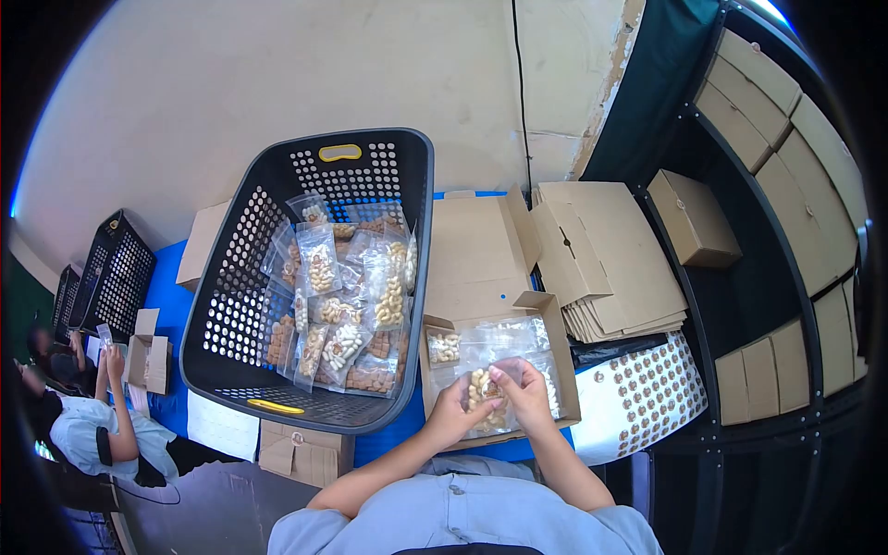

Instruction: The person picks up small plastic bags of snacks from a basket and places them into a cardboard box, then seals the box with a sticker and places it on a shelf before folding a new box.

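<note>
Low over an open cardboard box (pixel 569 393), my left hand (pixel 453 413) and my right hand (pixel 525 393) both grip a clear snack bag (pixel 481 387) with pale, cashew-like pieces inside. The fingers of each hand are closed on its sides. More clear bags (pixel 504 342) lie in the box under and behind my hands, partly hidden by them. To the left, a black perforated basket (pixel 421 277) holds several similar bags (pixel 319 264) of pale rings, white pieces and brown pieces.
Flattened cardboard boxes (pixel 615 250) are stacked at the right, beside a sheet of round stickers (pixel 657 393). A dark shelf (pixel 731 277) with boxes stands further right. At the far left, another person (pixel 106 435) works near a small open box (pixel 148 356).
</note>
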Tool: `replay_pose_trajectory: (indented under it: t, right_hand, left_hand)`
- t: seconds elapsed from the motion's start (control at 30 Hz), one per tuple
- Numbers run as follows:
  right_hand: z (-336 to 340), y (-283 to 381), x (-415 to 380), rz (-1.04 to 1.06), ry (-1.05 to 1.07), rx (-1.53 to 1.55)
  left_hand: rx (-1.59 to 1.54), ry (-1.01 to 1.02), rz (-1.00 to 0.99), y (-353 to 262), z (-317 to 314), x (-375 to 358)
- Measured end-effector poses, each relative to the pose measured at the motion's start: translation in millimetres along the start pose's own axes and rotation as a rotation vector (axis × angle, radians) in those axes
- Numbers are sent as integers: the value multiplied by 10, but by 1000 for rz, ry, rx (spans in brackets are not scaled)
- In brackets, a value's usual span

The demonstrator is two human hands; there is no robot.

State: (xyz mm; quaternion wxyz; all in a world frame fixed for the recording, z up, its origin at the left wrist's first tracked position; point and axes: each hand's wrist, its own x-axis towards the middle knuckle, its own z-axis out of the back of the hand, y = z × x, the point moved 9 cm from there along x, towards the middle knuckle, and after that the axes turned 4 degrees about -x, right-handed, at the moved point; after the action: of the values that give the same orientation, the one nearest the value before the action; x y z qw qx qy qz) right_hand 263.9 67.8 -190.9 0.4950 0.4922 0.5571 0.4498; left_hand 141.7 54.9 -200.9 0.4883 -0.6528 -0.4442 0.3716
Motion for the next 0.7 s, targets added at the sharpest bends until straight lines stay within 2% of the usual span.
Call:
replay_pose_trajectory:
  t: [0.07, 0.13, 0.17, 0.23, 0.27, 0.33, 0.37, 0.43, 0.5, 0.57, 0.6, 0.7]
  right_hand:
    - [111, -106, 29, -60, -97, 134]
    - [181, -90, 50, -71, -138, 175]
    - [233, -83, 55, -83, -179, 214]
    - [247, -19, 49, -65, -154, 198]
    - [192, 22, 39, -26, -60, 32]
    - [35, 92, -24, 62, 98, -280]
    - [15, 118, -54, 61, 96, -280]
    - [-66, 43, -101, -67, 162, -228]
    - [-32, 30, -95, -67, 207, -226]
    - [44, -25, -83, -195, 234, -358]
    - [120, -89, -68, -303, 252, -538]
    - [429, -285, 157, -185, 124, -638]
  left_hand:
    - [78, 57, 9, -1, -25, -3]
    - [219, 219, 91, 48, -158, -59]
    - [219, 220, 91, 27, -172, -72]
    - [374, 158, -112, -178, -175, -69]
    - [373, 159, -113, -123, -161, -43]
    - [-36, -77, -129, -30, 112, 42]
    - [-37, -75, -128, 20, 168, 50]
    - [131, -52, -68, 2, 272, 82]
    - [117, -68, -27, 20, 324, 71]
    - [57, 1, 76, 199, 347, 95]
    - [56, 0, 76, 291, 378, 128]
    - [55, -55, 74, 540, 491, 183]
